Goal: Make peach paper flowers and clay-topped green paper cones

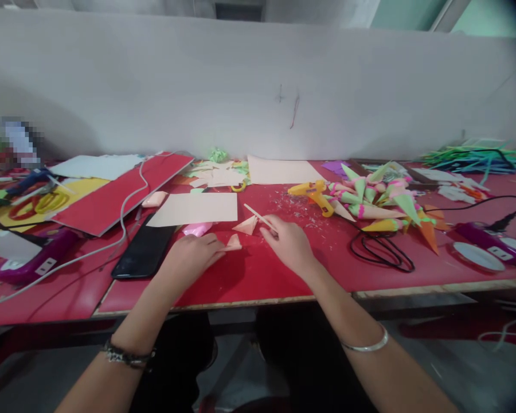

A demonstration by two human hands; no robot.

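My left hand (193, 256) is closed at the table's front, its fingertips pinching a small folded piece of peach paper (234, 242). To its right, my right hand (287, 241) grips a thin pale stick (255, 212) that points up and to the left. Beneath the stick is another small peach paper piece (246, 226), close to the right fingertips; whether they touch it I cannot tell. A larger peach sheet (193, 209) lies just beyond my left hand, with a shiny pink item (197, 229) partly tucked at its lower edge.
A black phone (141, 251) lies left of my left hand. On the right are a yellow glue gun (313, 194), a pile of paper cones (374, 198), a looped black cable (382, 252) and a white dish (478, 256). A white cable (122, 215) crosses a red board (120, 195).
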